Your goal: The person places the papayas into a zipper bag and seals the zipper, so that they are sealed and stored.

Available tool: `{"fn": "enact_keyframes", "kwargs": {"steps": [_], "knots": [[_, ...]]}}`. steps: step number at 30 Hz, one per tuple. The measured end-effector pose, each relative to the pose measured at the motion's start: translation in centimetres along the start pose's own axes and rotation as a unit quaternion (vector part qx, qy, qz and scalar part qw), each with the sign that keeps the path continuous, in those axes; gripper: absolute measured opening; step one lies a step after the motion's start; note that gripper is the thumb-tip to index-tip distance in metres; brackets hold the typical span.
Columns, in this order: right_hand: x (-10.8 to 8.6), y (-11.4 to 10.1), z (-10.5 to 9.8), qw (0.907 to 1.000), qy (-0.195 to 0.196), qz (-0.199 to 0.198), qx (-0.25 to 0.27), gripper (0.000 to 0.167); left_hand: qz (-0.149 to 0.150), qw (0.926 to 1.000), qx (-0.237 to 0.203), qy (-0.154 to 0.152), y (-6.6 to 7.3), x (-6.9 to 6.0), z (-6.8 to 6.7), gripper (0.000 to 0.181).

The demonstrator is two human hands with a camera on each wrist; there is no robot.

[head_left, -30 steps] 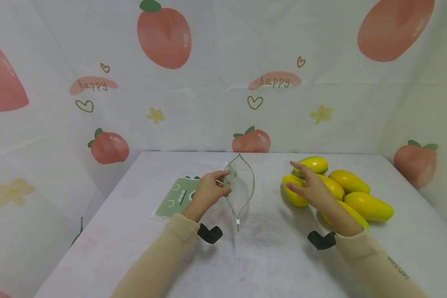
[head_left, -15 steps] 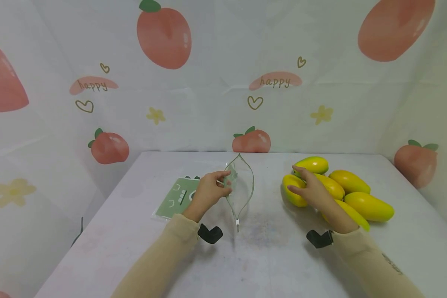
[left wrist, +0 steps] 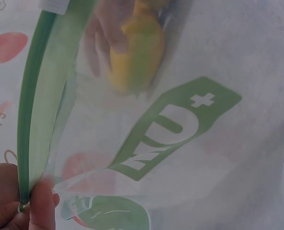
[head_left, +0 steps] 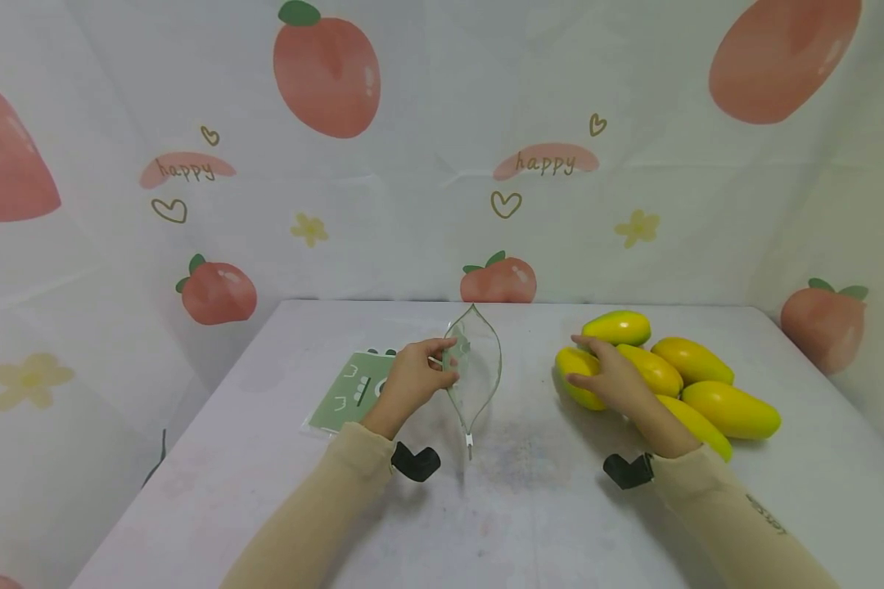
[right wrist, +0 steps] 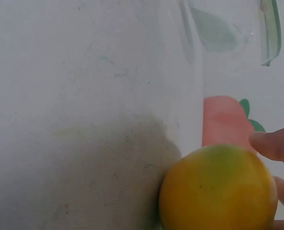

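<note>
My left hand [head_left: 411,378] pinches one rim of a clear zip bag [head_left: 460,352] near the table's middle. Its mouth gapes toward the right, with a white slider [head_left: 469,442] at the near end. In the left wrist view, thumb and finger hold the green zip strip [left wrist: 29,115], beside a printed green label [left wrist: 175,127]. My right hand [head_left: 615,378] is around the leftmost yellow mango [head_left: 575,384], thumb on the near side and fingers over the far side. The right wrist view shows that mango [right wrist: 218,191] close up beside the fingertips [right wrist: 273,146].
Several more mangoes [head_left: 729,409] lie clustered right of and behind my right hand. A flat green packet with a cartoon face [head_left: 346,393] lies left of my left hand. A fruit-printed cloth [head_left: 412,221] hangs behind the white table [head_left: 501,523].
My right hand has come slightly left and down onto the leftmost mango, which has shifted a little left. My left hand and the bag have stayed nearly still.
</note>
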State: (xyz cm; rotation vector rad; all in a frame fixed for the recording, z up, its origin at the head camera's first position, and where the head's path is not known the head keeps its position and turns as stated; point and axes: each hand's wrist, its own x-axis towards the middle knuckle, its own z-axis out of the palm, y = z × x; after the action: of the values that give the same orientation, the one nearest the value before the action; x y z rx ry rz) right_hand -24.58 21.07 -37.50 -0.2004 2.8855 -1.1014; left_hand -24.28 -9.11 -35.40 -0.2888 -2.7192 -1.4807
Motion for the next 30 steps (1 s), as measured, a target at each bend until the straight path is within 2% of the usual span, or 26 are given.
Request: {"fn": "enact_keyframes", "kwargs": {"steps": [6,15,30], "knots": [[0.12,0.08,0.10,0.9997,-0.015,0.011,-0.017,0.068,-0.006,1.0000,0.001,-0.002,0.08,-0.03,0.02,0.053],[-0.20,0.13,0.01,0.9973,-0.043,0.052,-0.030,0.079,-0.002,1.0000,0.006,-0.004,0.21,-0.12,-0.03,0.054],[-0.52,0.00,0.23,0.9975,-0.055,0.030,-0.033,0.081,-0.005,1.0000,0.005,-0.005,0.34,-0.27,-0.06,0.053]]}}
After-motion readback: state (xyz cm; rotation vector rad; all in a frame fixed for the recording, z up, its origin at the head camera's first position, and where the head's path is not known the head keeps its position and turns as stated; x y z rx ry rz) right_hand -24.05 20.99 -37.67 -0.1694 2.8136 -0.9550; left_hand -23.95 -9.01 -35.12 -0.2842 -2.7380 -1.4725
